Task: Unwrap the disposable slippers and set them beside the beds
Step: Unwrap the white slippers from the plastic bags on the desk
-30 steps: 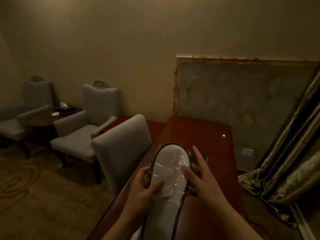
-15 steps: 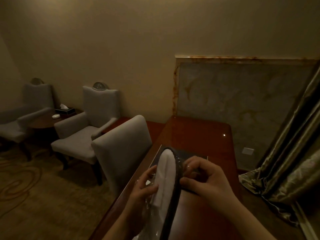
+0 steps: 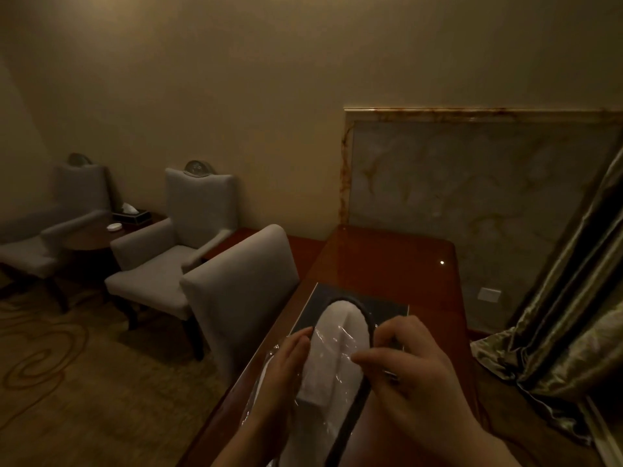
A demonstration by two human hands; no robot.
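At the left edge of the pack, the left hand [image 3: 286,372] holds the wrapped slippers [image 3: 323,375], its fingers [image 3: 300,335] laid up the side and closed against the wrap. Pack position: raised and tilted over the wooden surface [image 3: 387,257], toe end uppermost, above a dark tray [image 3: 391,306]. Further right, the right hand [image 3: 418,375] has curled fingers [image 3: 397,326], and its thumb and forefinger pinch the plastic film [image 3: 340,342] near the dark trim.

Handling, as judged: the slippers are light, soft and flexible. The film is thin and slick and will probably stretch before it tears. Hold the pack by the stiffer sole edge. Pull the film at a loose fold or seam, not at a taut face.

Surroundings: far left of the fingers stand two grey armchairs [image 3: 161,264] and a side table [image 3: 87,234] carrying a tissue box [image 3: 131,214]. A grey desk chair [image 3: 236,298] stands just left of the left hand, against the surface edge. Right of the right hand hangs a curtain [image 3: 573,315]. No bed is in view. The desk chair is likely to obstruct a turn to the left.
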